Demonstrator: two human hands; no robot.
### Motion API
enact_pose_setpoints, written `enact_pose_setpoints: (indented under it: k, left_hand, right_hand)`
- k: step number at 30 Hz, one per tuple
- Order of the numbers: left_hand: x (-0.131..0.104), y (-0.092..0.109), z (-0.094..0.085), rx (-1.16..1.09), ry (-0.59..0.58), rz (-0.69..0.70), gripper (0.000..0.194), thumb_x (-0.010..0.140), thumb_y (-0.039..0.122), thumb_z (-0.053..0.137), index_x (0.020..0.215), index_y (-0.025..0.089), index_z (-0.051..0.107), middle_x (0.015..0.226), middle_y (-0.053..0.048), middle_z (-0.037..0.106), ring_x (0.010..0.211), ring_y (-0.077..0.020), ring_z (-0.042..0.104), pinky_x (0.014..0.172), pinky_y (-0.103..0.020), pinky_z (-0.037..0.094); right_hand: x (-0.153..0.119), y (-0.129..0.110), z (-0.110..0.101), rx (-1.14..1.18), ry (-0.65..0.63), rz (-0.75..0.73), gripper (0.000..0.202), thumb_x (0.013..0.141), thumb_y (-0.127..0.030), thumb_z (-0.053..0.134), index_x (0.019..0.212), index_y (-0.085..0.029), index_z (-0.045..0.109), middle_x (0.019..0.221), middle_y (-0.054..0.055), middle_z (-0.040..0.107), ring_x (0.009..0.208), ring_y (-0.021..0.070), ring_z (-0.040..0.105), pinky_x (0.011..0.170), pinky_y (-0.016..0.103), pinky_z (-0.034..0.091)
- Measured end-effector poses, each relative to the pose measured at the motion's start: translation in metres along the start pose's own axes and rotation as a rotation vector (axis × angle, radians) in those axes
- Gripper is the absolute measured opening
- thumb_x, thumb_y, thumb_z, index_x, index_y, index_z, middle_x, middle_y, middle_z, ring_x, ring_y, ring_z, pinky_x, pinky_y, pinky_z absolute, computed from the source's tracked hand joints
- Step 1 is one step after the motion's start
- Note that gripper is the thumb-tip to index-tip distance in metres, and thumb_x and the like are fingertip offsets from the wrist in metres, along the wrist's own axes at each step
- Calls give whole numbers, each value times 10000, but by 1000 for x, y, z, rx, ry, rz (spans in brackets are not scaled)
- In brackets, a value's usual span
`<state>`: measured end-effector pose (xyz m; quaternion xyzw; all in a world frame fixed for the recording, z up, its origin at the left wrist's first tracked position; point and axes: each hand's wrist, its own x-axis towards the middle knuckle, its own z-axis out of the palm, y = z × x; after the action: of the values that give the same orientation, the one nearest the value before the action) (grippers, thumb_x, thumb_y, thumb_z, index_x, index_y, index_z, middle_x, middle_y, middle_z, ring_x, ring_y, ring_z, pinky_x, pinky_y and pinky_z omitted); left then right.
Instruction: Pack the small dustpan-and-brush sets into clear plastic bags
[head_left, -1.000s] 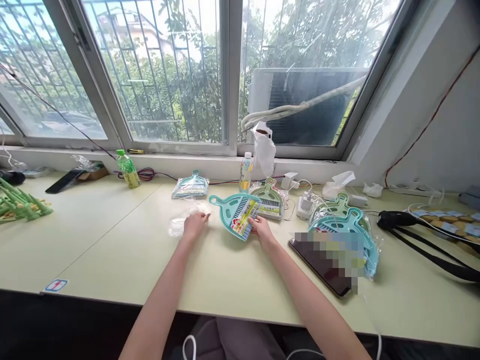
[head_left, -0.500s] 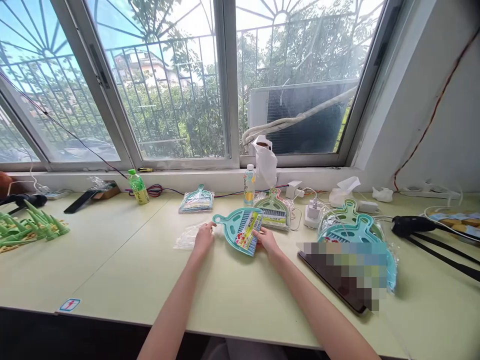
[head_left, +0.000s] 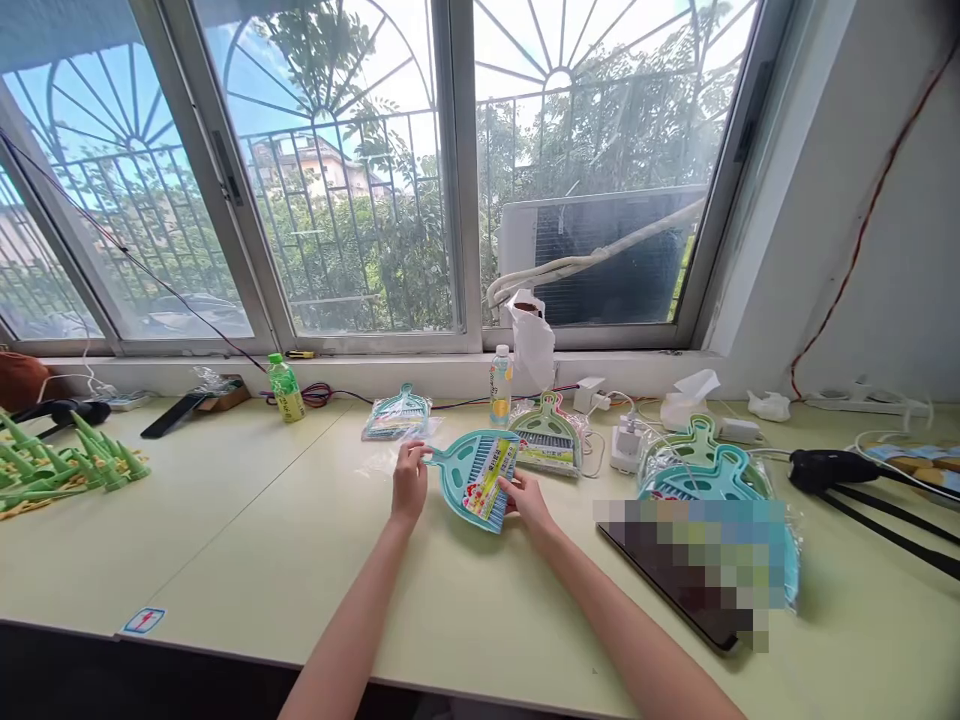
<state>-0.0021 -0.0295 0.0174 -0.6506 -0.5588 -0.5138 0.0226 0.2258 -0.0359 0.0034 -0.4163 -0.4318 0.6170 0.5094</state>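
A teal dustpan (head_left: pixel 454 482) is tilted above the table in front of me, its handle toward the left. Against its pan lies a small brush (head_left: pixel 508 492) with blue-white bristles and a yellow printed label. My right hand (head_left: pixel 527 502) grips the right edge, thumb on the brush and fingers behind the pan. At the handle's end, the fingers of my left hand (head_left: pixel 409 484) are closed around the tip. A crumpled clear plastic bag (head_left: pixel 381 460) lies on the table just behind my left hand.
Wrapped dustpan sets stand at the back: a teal one (head_left: pixel 397 414), a green one (head_left: pixel 550 435) and a stack (head_left: pixel 720 470) at right. A phone (head_left: pixel 667 585), bottles (head_left: pixel 500 385), chargers (head_left: pixel 625 445) and black straps (head_left: pixel 877 492) are around. Green spiky pieces (head_left: pixel 71 455) lie left.
My left hand has moved off the plastic bag's edge to the dustpan handle. The dustpan and brush have shifted slightly with my right hand, and the view has tilted up a little.
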Motion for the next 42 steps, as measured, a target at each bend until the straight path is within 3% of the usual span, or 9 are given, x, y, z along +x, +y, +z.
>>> enact_pose_setpoints:
  k: [7, 16, 22, 25, 28, 30, 34, 38, 42]
  left_hand:
    - [-8, 8, 11, 9, -184, 166, 345, 857, 15, 352, 952, 212, 618, 1234, -91, 521, 1069, -198, 605, 948, -379, 511]
    - [-4, 1, 10, -10, -114, 174, 355, 896, 35, 303, 959, 206, 608, 1216, -109, 530, 1046, -206, 616, 922, -387, 497]
    - [-13, 28, 18, -76, -205, 199, 303, 951, 156, 330, 1012, 216, 621, 1247, -112, 517, 1189, -217, 542, 1042, -391, 417]
    - [-12, 44, 14, -42, 102, 57, 335, 925, 297, 507, 1250, 218, 504, 1453, -147, 353, 1407, -269, 313, 1160, -446, 245]
    - [-3, 40, 5, 28, 478, -293, 568, 892, 401, 572, 1366, 197, 335, 1513, -189, 249, 1459, -282, 196, 1171, -475, 188]
    - [5, 25, 1, 1, 552, -579, 604, 876, 438, 582, 1357, 187, 315, 1492, -203, 281, 1443, -291, 237, 1142, -487, 242]
    - [15, -12, 1, -339, 228, -861, 504, 845, 426, 608, 1245, 179, 428, 1310, -173, 514, 1219, -262, 545, 1000, -422, 426]
    - [16, -27, 3, -512, 80, -750, 374, 806, 371, 659, 1077, 135, 553, 1013, -115, 676, 792, -166, 684, 805, -316, 504]
    - [15, -31, 4, -657, 21, -600, 431, 792, 413, 697, 1107, 143, 577, 947, -97, 704, 696, -160, 685, 747, -306, 496]
  right_hand:
    - [6, 8, 0, 26, 28, -9, 162, 780, -216, 689, 926, -162, 645, 735, 51, 730, 529, 168, 670, 436, 252, 517]
    - [8, 5, -10, 116, 155, -23, 185, 744, -271, 712, 893, -191, 635, 823, 65, 755, 702, 231, 734, 587, 322, 605]
    - [2, 2, -6, 110, 173, -52, 186, 762, -288, 694, 886, -176, 614, 845, 55, 750, 701, 202, 722, 604, 306, 601]
    - [2, 3, -4, 154, 204, -87, 203, 778, -297, 694, 909, -173, 600, 871, 51, 745, 719, 187, 717, 635, 305, 609]
    - [3, 4, -5, 185, 195, -104, 207, 795, -294, 690, 937, -171, 603, 879, 51, 743, 725, 180, 714, 657, 308, 613]
    - [3, 4, -5, 188, 180, -108, 200, 804, -285, 684, 945, -167, 605, 867, 53, 742, 709, 178, 710, 656, 310, 610]
    - [3, 3, -5, 102, 151, -101, 167, 824, -261, 648, 950, -162, 603, 829, 48, 731, 620, 158, 679, 579, 289, 582]
    - [2, -3, -9, -83, 141, -140, 165, 829, -256, 609, 966, -165, 620, 857, 55, 735, 645, 160, 667, 532, 262, 546]
    - [1, -10, -13, -189, 50, -186, 194, 834, -278, 589, 992, -174, 632, 875, 57, 742, 698, 169, 670, 511, 235, 511]
